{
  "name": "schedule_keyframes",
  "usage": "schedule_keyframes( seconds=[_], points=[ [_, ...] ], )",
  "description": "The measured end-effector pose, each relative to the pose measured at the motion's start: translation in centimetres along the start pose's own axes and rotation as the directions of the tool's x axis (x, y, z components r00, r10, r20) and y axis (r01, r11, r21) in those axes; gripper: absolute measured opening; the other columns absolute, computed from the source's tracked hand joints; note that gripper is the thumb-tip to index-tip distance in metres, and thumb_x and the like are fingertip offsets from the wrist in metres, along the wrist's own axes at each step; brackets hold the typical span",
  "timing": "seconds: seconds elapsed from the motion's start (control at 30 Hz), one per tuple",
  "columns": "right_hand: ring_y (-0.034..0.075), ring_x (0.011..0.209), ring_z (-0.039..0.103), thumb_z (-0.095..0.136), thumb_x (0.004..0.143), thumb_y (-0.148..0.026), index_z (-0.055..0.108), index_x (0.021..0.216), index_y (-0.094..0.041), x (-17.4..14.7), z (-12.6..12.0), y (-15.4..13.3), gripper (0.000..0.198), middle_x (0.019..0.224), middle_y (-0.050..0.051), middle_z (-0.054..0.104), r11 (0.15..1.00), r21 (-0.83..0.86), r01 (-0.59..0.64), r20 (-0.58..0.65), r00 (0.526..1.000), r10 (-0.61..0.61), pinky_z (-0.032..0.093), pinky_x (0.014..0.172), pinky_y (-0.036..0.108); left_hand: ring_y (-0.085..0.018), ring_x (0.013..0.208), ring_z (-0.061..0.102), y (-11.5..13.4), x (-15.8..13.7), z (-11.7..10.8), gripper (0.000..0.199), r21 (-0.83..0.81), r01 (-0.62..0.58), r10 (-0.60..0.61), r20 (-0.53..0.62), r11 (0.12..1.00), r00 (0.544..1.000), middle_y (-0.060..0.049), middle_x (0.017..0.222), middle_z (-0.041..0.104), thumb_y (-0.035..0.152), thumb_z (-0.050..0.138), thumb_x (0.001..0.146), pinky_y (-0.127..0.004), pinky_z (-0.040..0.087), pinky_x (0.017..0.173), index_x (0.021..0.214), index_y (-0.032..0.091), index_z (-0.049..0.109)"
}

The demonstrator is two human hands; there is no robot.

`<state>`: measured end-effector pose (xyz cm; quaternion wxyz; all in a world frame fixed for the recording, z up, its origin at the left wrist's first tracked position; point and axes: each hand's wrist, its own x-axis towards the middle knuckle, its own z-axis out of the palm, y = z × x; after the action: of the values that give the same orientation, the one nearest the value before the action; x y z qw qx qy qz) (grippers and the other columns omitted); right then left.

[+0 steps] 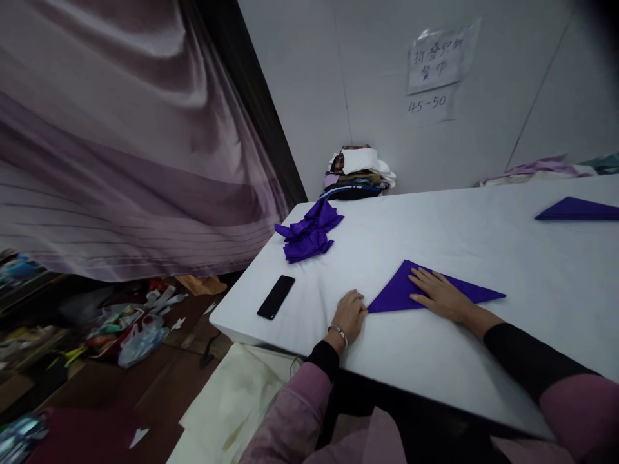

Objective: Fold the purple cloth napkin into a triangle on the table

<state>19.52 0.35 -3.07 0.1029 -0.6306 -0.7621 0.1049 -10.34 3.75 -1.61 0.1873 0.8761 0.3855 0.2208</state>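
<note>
A purple cloth napkin (394, 290), folded into a flat triangle, lies on the white-covered table (309, 309). My right hand (440, 293) rests flat on it with fingers stretched, pressing near the middle. At the triangle's left corner is my left hand (349, 314), its fingers curled and closed at the tip of the cloth. A bracelet (340, 335) circles my left wrist. Further back on the left sits a crumpled heap of purple napkins (309, 235). Another folded purple napkin (580, 209) lies at the far right.
A black phone (276, 297) lies near the table's left edge. Folded clothes (358, 173) are stacked behind the table against the wall. A pinkish curtain (145, 148) hangs at left, above a cluttered floor with bags (142, 341). Handwritten paper signs (434, 64) hang on the wall.
</note>
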Motion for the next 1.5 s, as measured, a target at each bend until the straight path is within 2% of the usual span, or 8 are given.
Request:
schedule_keyframes(
  seconds=[0.37,0.63,0.83,0.9,1.0,1.1,1.27,1.5],
  points=[
    [0.024,0.139,0.012,0.030,0.084,-0.069,0.027,0.145,-0.024,-0.2,-0.2,0.0,0.076,0.151,0.003,0.019,1.000,0.013,0.024,0.007,1.000,-0.024,0.011,0.114,0.047,-0.024,0.119,0.046,0.6,-0.1,0.0,0.010,0.075,-0.010,0.011,-0.014,0.997,1.000,-0.010,0.109,0.059,0.009,0.051,0.080,-0.046,0.036,0.105,0.079,0.017,0.059],
    [0.025,0.139,0.011,0.032,0.082,-0.071,0.028,0.145,-0.022,-0.2,-0.5,-0.2,0.079,0.152,0.006,0.018,1.000,-0.022,0.021,0.026,0.999,-0.021,0.011,0.114,0.047,-0.022,0.113,0.050,0.4,-0.4,-0.3,0.014,0.029,0.006,-0.004,-0.038,1.000,0.999,-0.009,0.110,0.060,0.007,0.050,0.079,-0.044,0.040,0.100,0.080,0.017,0.060],
    [0.026,0.139,0.011,0.033,0.082,-0.070,0.026,0.145,-0.024,-0.2,0.1,0.2,0.078,0.152,0.004,0.018,0.999,-0.010,0.035,-0.001,0.999,-0.035,0.011,0.114,0.048,-0.022,0.121,0.046,2.1,-1.6,-0.3,0.029,0.080,0.093,-0.083,-0.123,0.992,0.989,-0.009,0.126,0.055,0.012,0.047,0.082,-0.047,0.036,0.104,0.108,0.019,0.057],
    [0.027,0.139,0.012,0.033,0.082,-0.070,0.027,0.145,-0.024,-0.2,0.2,0.3,0.078,0.152,0.005,0.019,0.999,-0.010,0.038,-0.013,0.999,-0.039,0.012,0.113,0.047,-0.023,0.128,0.039,4.3,-2.2,0.5,0.036,0.132,0.025,-0.015,-0.075,0.991,0.997,-0.011,0.134,0.049,0.019,0.045,0.087,-0.050,0.029,0.109,0.122,0.018,0.049],
    [0.027,0.139,0.014,0.032,0.082,-0.070,0.029,0.144,-0.021,-0.1,0.4,0.5,0.079,0.151,0.007,0.021,0.999,-0.032,0.043,-0.018,0.999,-0.043,0.013,0.113,0.047,-0.023,0.137,0.025,8.3,-2.2,2.3,0.056,0.129,-0.212,0.193,0.148,0.969,0.970,-0.011,0.147,0.034,0.042,0.045,0.088,-0.045,0.021,0.114,0.136,0.015,0.035],
    [0.027,0.138,0.016,0.030,0.084,-0.068,0.030,0.144,-0.021,-0.1,0.6,0.8,0.077,0.151,0.008,0.022,0.997,-0.044,0.063,-0.032,0.997,-0.065,0.015,0.112,0.049,-0.024,0.141,0.009,10.9,-1.1,3.8,0.079,0.158,-0.256,0.219,0.218,0.954,0.951,-0.015,0.152,0.019,0.061,0.037,0.086,-0.043,0.017,0.115,0.142,0.008,0.023],
    [0.028,0.138,0.018,0.031,0.083,-0.069,0.031,0.144,-0.024,0.0,0.6,0.8,0.075,0.150,0.008,0.025,0.996,-0.047,0.071,-0.042,0.996,-0.073,0.016,0.111,0.050,-0.026,0.142,0.004,10.7,0.4,4.8,0.088,0.233,-0.150,0.087,0.258,0.961,0.962,-0.018,0.153,0.015,0.067,0.027,0.084,-0.047,0.015,0.114,0.145,0.004,0.013],
    [0.025,0.138,0.016,0.031,0.082,-0.071,0.033,0.143,-0.021,-0.1,0.2,0.0,0.079,0.150,0.008,0.024,0.998,-0.054,0.026,-0.032,0.999,-0.028,0.015,0.113,0.046,-0.027,0.142,0.003,9.1,-0.6,4.1,0.095,0.252,-0.114,0.038,0.287,0.961,0.957,-0.021,0.152,0.015,0.073,0.019,0.081,-0.046,0.011,0.115,0.143,0.001,0.018]
  ],
)
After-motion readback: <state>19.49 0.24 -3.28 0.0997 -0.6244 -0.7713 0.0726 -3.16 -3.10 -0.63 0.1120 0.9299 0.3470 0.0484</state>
